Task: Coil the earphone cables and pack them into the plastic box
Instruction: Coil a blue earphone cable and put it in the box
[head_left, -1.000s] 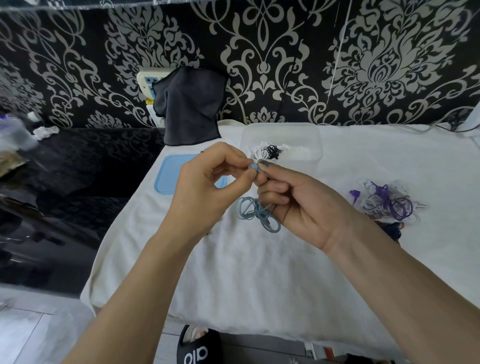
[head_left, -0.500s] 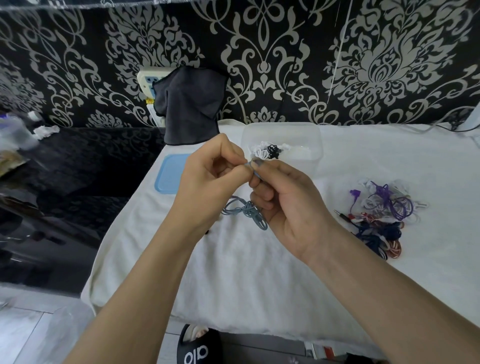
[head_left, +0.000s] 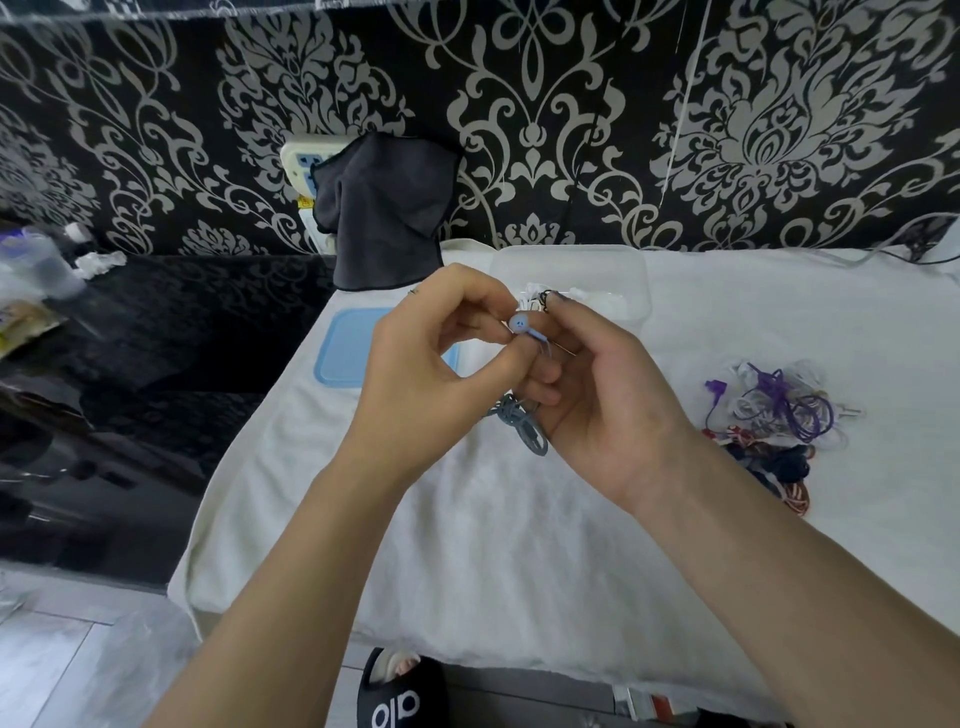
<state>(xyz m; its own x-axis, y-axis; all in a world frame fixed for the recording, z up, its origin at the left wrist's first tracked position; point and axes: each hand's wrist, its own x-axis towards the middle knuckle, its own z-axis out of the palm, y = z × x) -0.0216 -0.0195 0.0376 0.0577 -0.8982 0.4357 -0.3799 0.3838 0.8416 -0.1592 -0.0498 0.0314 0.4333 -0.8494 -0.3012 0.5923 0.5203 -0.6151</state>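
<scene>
My left hand (head_left: 415, 374) pinches a light blue earbud (head_left: 519, 323) of a blue-grey earphone. My right hand (head_left: 608, 395) holds the same earphone, with its coiled cable (head_left: 524, 423) hanging below the fingers above the white cloth. Behind the hands stands the clear plastic box (head_left: 618, 265), holding white and black coiled earphones (head_left: 540, 297), partly hidden by my fingers. A tangled pile of purple, white, dark blue and red earphones (head_left: 774, 415) lies on the cloth to the right.
The blue box lid (head_left: 345, 348) lies flat left of the hands. A dark cloth (head_left: 384, 208) hangs over a wall socket at the back. The white cloth-covered table (head_left: 519, 545) borders a glossy black surface (head_left: 130, 364) on the left. A slipper (head_left: 400, 696) is below the front edge.
Both hands have shifted slightly, and the blue earbud now shows between my fingertips. The hanging coil sits tighter under my right hand.
</scene>
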